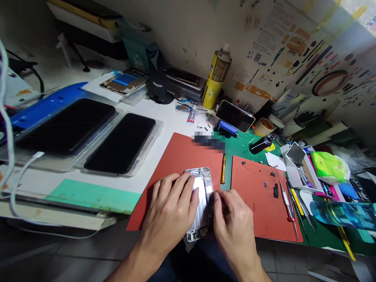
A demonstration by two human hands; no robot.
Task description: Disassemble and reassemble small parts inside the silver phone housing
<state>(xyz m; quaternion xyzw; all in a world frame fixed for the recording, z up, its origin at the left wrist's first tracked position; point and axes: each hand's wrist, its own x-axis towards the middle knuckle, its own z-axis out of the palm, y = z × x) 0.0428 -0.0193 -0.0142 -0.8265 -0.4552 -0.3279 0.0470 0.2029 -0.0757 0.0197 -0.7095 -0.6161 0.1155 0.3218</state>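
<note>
An opened phone (202, 207), its silvery inside facing up, lies at the front edge of a reddish-brown mat. My left hand (172, 205) holds it from the left, fingers across the upper part and the thumb over the inside. At the phone's right edge is my right hand (233, 215), closed with thumb and forefinger together; whatever is between those fingers is hidden. Just beyond the right hand a gold-coloured screwdriver (223, 169) lies beside the mat. Small dark parts (275, 190) are scattered on a second reddish mat (258, 211) to the right.
Two large black-screened devices (121, 143) rest on clear cases at left. Tweezers (287, 201), a blue bottle (337, 214) and a white parts box (302, 168) are at right. A spray can (216, 76) and a propped phone (235, 115) stand behind. A white cable (13, 188) hangs at left.
</note>
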